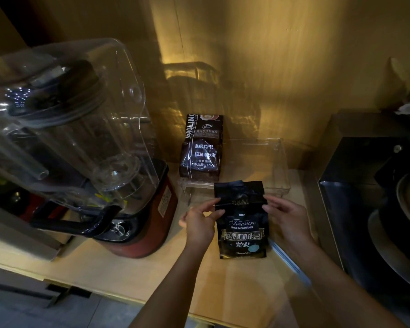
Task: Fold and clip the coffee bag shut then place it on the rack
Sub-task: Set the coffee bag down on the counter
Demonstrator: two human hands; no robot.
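Observation:
A black coffee bag [243, 223] with gold and white lettering stands upright on the wooden counter, its top flap raised. My left hand [200, 218] pinches the bag's upper left edge. My right hand [284, 215] holds the upper right edge, fingers curled against the side. Just behind the bag stands a clear plastic rack [265, 183] on the counter. A second, brown coffee bag [201, 147] stands on the rack's left end. No clip is in view.
A large blender [81, 143] with a clear cover and red base fills the left of the counter. A dark metal box with round pans [374, 209] stands at the right. The wood-panelled wall rises behind the rack.

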